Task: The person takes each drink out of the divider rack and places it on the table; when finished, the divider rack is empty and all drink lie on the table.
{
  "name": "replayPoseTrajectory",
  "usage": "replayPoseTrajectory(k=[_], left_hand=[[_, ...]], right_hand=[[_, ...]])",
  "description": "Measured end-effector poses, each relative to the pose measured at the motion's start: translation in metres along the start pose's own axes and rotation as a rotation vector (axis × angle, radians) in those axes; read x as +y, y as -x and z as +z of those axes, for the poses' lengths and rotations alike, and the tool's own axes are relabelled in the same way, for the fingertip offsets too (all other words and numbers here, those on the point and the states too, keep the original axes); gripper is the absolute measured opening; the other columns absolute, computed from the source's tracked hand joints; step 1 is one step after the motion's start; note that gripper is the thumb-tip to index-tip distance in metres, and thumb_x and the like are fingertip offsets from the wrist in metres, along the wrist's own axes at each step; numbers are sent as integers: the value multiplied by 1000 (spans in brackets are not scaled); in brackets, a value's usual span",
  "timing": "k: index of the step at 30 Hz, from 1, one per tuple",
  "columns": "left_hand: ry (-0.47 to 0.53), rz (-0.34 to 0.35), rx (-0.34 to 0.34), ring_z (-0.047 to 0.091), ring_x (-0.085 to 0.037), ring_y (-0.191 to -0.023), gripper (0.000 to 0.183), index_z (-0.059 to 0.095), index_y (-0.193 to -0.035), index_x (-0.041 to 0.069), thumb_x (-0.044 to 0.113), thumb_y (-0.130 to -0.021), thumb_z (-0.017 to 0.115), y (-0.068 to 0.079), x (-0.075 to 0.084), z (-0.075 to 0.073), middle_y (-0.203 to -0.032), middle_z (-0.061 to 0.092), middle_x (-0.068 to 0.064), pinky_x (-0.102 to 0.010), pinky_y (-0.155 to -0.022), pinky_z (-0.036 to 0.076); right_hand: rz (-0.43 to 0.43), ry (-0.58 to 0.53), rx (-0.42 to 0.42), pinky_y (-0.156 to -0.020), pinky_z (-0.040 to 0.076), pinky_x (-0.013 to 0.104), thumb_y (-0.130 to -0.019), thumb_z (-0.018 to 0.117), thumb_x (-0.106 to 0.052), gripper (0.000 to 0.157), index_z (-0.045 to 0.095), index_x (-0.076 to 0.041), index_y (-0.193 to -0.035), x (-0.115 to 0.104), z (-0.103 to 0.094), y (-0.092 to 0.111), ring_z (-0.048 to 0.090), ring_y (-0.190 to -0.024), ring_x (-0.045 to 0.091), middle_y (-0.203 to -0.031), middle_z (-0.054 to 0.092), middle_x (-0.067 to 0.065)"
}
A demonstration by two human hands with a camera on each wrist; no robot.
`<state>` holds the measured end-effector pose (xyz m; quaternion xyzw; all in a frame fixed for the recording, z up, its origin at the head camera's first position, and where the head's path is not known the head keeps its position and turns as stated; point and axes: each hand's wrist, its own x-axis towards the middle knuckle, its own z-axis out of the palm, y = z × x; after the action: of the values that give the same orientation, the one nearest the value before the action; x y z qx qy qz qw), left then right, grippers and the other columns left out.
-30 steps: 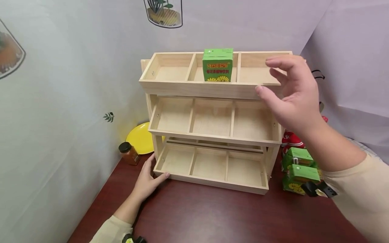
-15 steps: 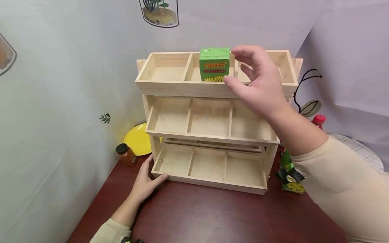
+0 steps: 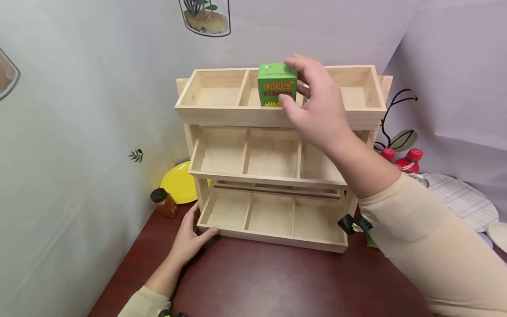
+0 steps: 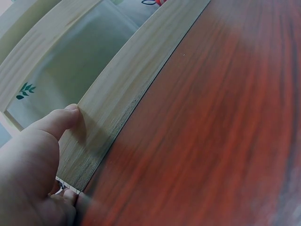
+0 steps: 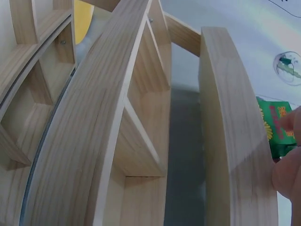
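Note:
A green drink carton [image 3: 273, 86] with yellow flowers stands in the middle compartment of the top tier of a wooden three-tier rack [image 3: 253, 116]. My right hand [image 3: 318, 105] is at the carton's right side, thumb across its front face and index finger at its top rear edge. The right wrist view shows the carton [image 5: 277, 125] behind the top tier's front board, with fingers [image 5: 287, 176] at it. My left hand [image 3: 186, 237] grips the lower left corner of the bottom tier. Its thumb [image 4: 66, 117] lies on the front board; the other fingers are partly hidden.
On the left stand a jar with a black lid [image 3: 164, 202] and a yellow plate [image 3: 180, 182]. To the right are red-capped bottles [image 3: 409, 160], a checked round mat [image 3: 459, 198] and a white bowl [image 3: 499, 235]. My right sleeve mostly hides a green item [image 3: 370, 241].
My right hand has moved left from the top tier's right end to the carton, and its fingers have closed around it. The left hand stays on the rack.

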<state>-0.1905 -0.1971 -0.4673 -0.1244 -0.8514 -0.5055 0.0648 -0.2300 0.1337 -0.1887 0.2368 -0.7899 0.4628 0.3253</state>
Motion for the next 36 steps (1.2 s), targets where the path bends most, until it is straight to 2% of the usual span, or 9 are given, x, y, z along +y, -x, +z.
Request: replayPoseTrajectory(k=[7,14,18,22,26,32,36], left_hand=[[14,3,1,41,-33,-127,93,26,-151,3,16,-79,82,1,-3,0,-144,32,-22,-49,-97,39],[-11,5,8,41,-33,-127,92,27,-150,2,16,-78,83,2,0,-1,-143,34,-22,-38,-97,41],[3,1,6,40,-33,-128,92,26,-151,3,16,-78,83,2,-1,-1,-143,33,-22,-46,-98,40],[-4,-6,5,39,-33,-129,93,26,-151,4,17,-79,82,1,-1,-2,-143,32,-22,-50,-98,38],[-5,-6,6,38,-34,-129,93,26,-151,4,18,-78,82,0,-1,-2,-143,32,-22,-51,-99,38],[13,-10,3,38,-32,-129,93,26,-151,4,16,-78,83,1,-2,-1,-143,33,-22,-50,-99,38],[10,-10,5,38,-32,-129,94,26,-151,5,17,-78,83,1,-2,-1,-142,33,-21,-49,-100,37]], right_hand=[[-17,21,8,-94,43,22,-83,70,4,53,57,-7,-133,15,0,-2,54,-115,9,-128,48,4],[37,35,-3,-91,46,21,-84,67,8,55,58,-11,-134,11,0,-4,52,-110,11,-127,45,7],[47,76,-35,-91,45,21,-83,70,3,52,60,-13,-131,13,-2,-5,50,-114,12,-130,44,4],[12,125,-76,-91,45,20,-82,71,3,50,60,-11,-128,14,-4,-7,53,-117,12,-132,50,1],[5,85,-105,-92,44,20,-82,69,11,50,59,-7,-127,14,-6,-8,56,-117,14,-126,59,2],[-14,31,-99,-92,45,22,-81,67,15,44,59,1,-122,5,-8,-4,57,-116,19,-124,60,10],[-34,10,-66,-92,46,22,-81,67,15,39,62,4,-118,-4,-8,1,59,-114,17,-120,63,11]])
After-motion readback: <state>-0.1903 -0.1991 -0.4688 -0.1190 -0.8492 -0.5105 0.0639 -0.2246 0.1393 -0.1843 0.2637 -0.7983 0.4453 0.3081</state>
